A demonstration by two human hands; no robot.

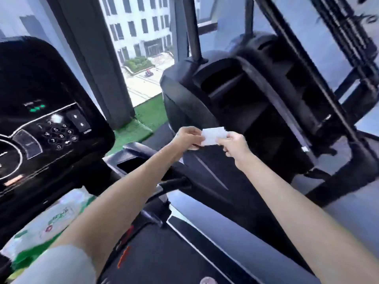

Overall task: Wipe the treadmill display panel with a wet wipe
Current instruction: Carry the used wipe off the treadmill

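Observation:
A small white folded wet wipe [213, 136] hangs in the air between my two hands, right of the treadmill. My left hand [187, 139] pinches its left edge and my right hand [235, 148] pinches its right edge. The black treadmill display panel [41, 111] fills the left of the view, with a number keypad, arrow buttons and small green lights. Both hands are well to the right of the panel and do not touch it.
A white and green wipes pack [47, 222] lies below the panel at the lower left. A neighbouring black exercise machine [256, 103] stands right behind my hands. A window with a dark pillar [96, 58] lies ahead, green turf at its base.

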